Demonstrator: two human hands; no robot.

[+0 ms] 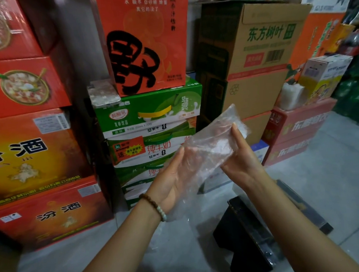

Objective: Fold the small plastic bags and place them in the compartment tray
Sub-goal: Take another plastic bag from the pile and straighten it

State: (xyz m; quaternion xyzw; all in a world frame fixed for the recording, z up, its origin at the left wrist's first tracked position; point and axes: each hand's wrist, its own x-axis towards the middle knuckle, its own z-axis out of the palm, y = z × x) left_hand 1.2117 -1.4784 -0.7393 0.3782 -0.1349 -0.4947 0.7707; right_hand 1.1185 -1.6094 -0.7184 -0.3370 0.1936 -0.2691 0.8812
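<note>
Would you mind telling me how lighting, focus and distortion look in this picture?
Head view: dim, uneven light, darkest toward the right edge and over the black tray; wide-angle distortion leans the stacked boxes outward; the clear plastic bag looks hazy, low in contrast.

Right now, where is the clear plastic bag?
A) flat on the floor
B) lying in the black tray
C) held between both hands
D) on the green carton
C: the left hand and right hand hold the clear plastic bag up in the air.
</note>
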